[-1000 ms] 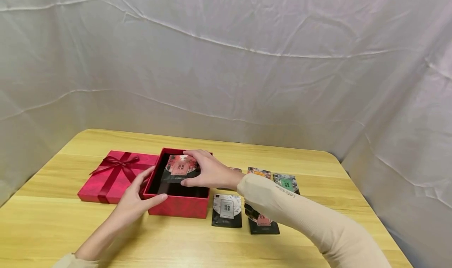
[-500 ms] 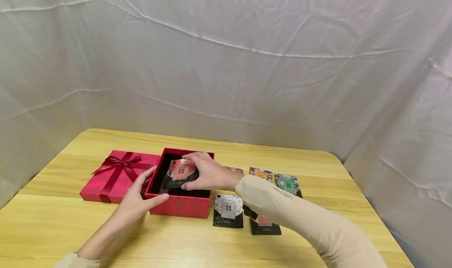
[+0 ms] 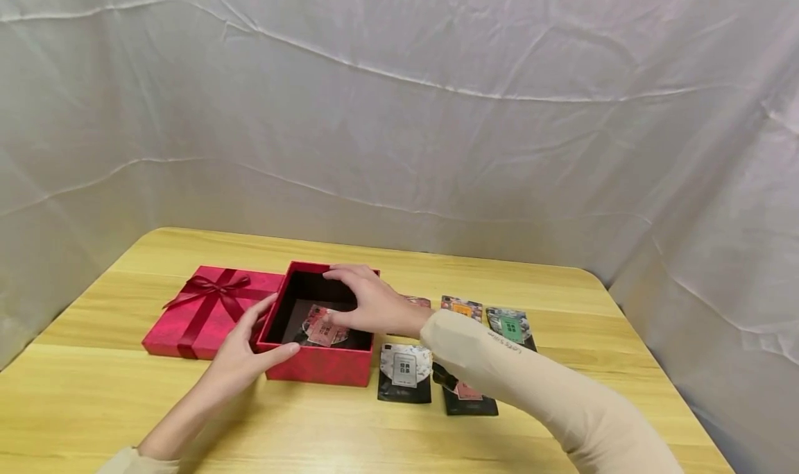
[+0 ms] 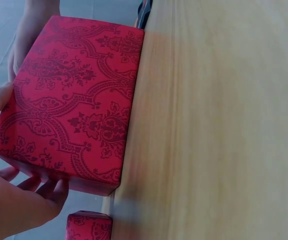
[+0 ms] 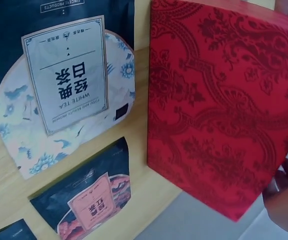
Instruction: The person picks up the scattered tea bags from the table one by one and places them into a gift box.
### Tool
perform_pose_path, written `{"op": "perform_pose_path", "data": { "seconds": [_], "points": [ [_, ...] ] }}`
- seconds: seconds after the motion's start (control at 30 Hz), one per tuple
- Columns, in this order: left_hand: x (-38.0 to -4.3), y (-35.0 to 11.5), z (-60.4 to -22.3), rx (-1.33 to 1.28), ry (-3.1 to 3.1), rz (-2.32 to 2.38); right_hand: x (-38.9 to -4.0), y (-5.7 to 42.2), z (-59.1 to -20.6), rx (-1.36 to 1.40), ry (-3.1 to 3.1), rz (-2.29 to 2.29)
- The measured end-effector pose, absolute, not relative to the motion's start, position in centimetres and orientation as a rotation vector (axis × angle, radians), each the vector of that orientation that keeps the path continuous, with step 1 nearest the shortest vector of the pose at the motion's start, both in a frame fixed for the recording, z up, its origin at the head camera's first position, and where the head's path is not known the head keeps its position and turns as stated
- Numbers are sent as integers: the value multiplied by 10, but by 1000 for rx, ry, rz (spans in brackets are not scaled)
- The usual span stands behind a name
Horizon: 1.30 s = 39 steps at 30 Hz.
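An uncovered red gift box [image 3: 317, 367] with a dark inside stands left of centre. My left hand [image 3: 243, 352] grips its front left corner, thumb over the front rim and fingers along the left side. In the left wrist view that hand [image 4: 24, 200] presses against the patterned box [image 4: 74, 100]. A black tea pouch with a pink label [image 3: 326, 329] lies askew inside the box. Above it my right hand [image 3: 374, 306] reaches over the right wall with thumb and fingers spread apart. The right wrist view shows only part of this hand [image 5: 286, 195].
The box lid [image 3: 209, 314], topped by a dark red bow, lies left of the box. To the right are several tea pouches, including a white-labelled one [image 3: 404, 373], a green one [image 3: 510, 327] and an orange one [image 3: 462, 308]. My right sleeve covers part of another pouch [image 3: 471, 401].
The pink-labelled pouch has gone down from my right hand into the box, and the hand has let go of it. My left hand stays on the box.
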State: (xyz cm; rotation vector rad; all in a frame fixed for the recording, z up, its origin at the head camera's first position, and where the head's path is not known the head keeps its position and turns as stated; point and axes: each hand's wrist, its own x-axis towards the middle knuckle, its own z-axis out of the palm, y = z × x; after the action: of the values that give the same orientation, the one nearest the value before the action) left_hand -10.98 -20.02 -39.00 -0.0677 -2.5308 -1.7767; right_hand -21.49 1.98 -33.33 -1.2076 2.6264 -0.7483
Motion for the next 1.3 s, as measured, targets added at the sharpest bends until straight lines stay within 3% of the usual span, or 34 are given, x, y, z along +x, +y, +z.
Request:
{"op": "perform_pose_path", "data": {
  "seconds": [0.57, 1.03, 1.3],
  "points": [
    [-107, -200, -390, -55, -2550, -1768, -217, 82, -336, -998, 2553, -1169],
    [-107, -200, -390, -65, -2536, -1796, -233, 152, -352, -839, 2641, -1240],
    [-108, -199, -390, -70, -2539, -1794, -218, 184, -373, -762, 2598, -1208]
  ]
}}
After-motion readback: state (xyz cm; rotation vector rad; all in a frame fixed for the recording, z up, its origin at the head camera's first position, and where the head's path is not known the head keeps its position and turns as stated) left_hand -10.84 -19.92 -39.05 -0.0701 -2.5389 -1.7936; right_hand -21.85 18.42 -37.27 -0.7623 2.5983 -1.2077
